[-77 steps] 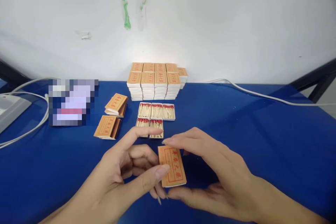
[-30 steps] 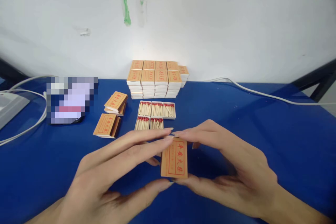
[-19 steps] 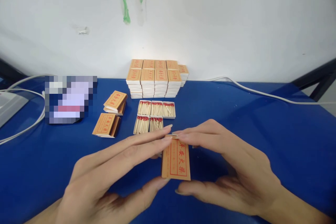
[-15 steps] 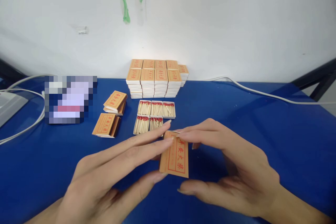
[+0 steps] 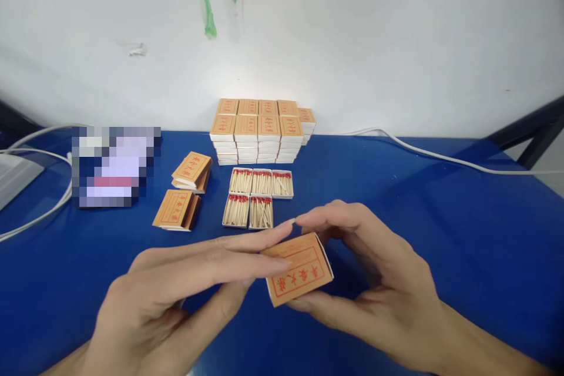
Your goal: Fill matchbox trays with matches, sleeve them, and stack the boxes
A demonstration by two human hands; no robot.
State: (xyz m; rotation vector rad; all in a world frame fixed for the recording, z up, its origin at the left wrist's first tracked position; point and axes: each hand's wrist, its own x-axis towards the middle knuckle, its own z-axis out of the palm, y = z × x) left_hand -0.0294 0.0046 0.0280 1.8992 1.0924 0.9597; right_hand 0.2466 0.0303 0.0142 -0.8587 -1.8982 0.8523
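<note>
Holding one orange matchbox [image 5: 306, 267] over the blue table [image 5: 440, 229], nearer than the open trays [image 5: 282, 196] of matches, slanting up to the right. Best: pinch lightly by the edges — avoid crushing the card, keep level in case of loose contents, check the right end for a flush fit before letting go. Gripping with left hand [image 5: 161, 279] about half closed, palm mostly down, one finger across the printed top, thumb low and partly hidden. Also gripping with right hand [image 5: 392, 282], half curled, thumb on the near edge, fingers arched to the far side, index tip meeting a left fingertip — underside contact not visible
</note>
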